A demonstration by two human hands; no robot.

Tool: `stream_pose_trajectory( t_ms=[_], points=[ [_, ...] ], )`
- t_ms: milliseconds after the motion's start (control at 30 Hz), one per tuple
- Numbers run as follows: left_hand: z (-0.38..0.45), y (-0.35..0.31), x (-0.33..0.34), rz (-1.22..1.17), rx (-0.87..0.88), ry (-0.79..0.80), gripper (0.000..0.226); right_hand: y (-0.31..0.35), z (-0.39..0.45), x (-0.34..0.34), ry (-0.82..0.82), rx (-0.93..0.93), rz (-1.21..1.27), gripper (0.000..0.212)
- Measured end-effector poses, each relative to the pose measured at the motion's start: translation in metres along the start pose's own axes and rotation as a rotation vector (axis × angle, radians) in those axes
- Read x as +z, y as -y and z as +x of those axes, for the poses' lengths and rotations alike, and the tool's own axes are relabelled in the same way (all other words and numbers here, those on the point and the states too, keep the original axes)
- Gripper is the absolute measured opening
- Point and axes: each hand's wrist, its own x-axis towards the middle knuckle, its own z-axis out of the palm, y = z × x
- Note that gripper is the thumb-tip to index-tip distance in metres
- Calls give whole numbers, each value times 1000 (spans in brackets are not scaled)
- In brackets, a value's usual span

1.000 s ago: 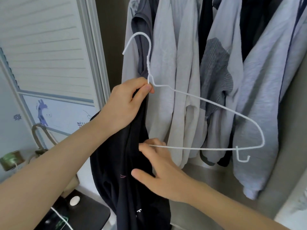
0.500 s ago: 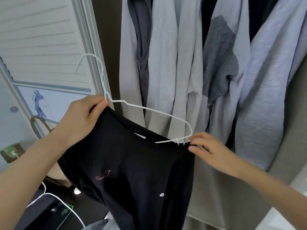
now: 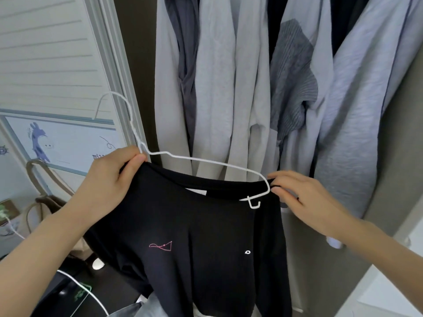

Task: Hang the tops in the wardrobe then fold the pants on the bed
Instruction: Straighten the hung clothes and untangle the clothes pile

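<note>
Left hand (image 3: pixel 109 179) pinches the white hanger (image 3: pixel 206 161) at its neck along with the black top (image 3: pixel 194 236), fingers curled tight. Right hand (image 3: pixel 304 200) pinches the top's shoulder by the hanger's end, before the wardrobe's (image 3: pixel 137 65) grey garments (image 3: pixel 215 88).

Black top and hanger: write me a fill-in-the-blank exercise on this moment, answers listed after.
1. The wire hanger is coloured ____.
2. The left hand holds the hanger just below its ____.
3. The right hand pinches the black top at the hanger's ____ end.
4. The small outline stitched on the top's chest is ____.

Missing words: white; hook; right; pink
</note>
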Motion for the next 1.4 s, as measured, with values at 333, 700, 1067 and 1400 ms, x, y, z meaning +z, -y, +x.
stream_pose_trajectory(
  t_ms=[333,700,1067,1400],
  points=[
    [-8,-2,17,-137,-159,-112,30,7,-14,-2,-46,-45,-84,27],
    [-12,-2,20,-140,-184,-85,30,-3,-30,-1,26,-106,-315,32],
    [-18,-3,23,-52,-72,-7,27,7,-24,-6,-30,-35,-59,37],
    [-23,-57,57,-215,36,124,25,60,-12,-1,-188,46,252,19]
  ],
)
